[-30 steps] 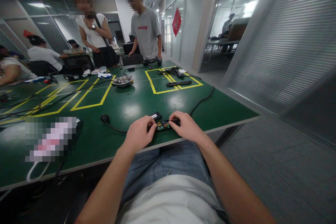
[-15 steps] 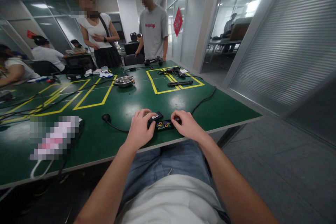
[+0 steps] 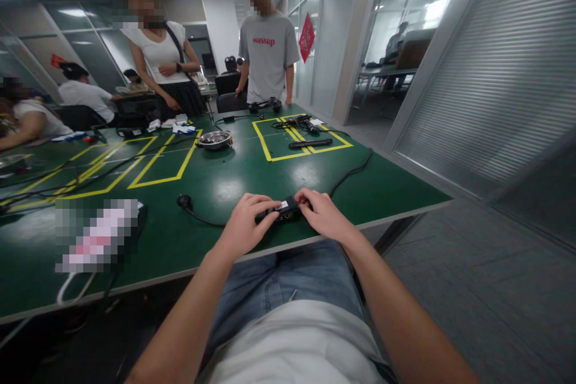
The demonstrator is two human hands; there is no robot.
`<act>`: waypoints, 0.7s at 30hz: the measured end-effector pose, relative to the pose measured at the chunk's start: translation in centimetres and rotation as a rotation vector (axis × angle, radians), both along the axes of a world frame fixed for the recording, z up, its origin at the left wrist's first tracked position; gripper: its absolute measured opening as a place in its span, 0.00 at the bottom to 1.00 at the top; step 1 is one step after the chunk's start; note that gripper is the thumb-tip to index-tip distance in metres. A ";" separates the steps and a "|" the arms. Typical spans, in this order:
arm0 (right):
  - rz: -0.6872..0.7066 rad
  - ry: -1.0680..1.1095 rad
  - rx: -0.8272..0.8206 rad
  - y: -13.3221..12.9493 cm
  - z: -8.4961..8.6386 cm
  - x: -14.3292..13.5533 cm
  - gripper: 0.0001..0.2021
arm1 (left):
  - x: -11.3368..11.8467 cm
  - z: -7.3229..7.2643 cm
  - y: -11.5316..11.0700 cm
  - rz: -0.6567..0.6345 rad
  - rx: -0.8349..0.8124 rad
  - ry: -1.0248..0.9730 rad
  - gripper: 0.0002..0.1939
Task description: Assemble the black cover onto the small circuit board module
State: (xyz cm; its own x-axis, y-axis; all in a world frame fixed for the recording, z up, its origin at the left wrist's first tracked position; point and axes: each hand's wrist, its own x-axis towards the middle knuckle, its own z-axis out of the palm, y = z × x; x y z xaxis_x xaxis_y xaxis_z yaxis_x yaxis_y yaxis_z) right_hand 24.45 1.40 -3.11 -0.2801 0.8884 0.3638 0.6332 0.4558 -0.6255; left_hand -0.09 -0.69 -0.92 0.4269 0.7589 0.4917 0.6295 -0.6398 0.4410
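A black casing piece with a white label [image 3: 284,205] lies over a small open device near the table's front edge; a bit of the circuit board shows below it. My left hand [image 3: 247,219] grips the casing piece from the left, thumb and fingers closed on it. At the device's right end my right hand [image 3: 317,209] is closed, its fingertips pinched at the casing's edge. A black cable with a round plug [image 3: 184,201] runs in from the left, and another cable [image 3: 351,174] leads off to the right.
On the green table [image 3: 396,186] are a metal bowl [image 3: 215,140], a black bar-shaped tool [image 3: 310,143], yellow tape outlines and loose cables. A blurred pink-white item [image 3: 96,237] lies at left. Two people stand across the table; a white-gloved item [image 3: 183,129] lies near them.
The black casing piece has moved right and down over the circuit board, which is now mostly covered. My left hand moved right with it; my right fingers stay at the device's right end.
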 end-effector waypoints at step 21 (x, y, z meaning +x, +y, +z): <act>0.006 -0.041 0.046 -0.5 0.4 -0.2 0.02 | 0.0 -0.6 1.0 0.303 -0.066 0.040 0.03</act>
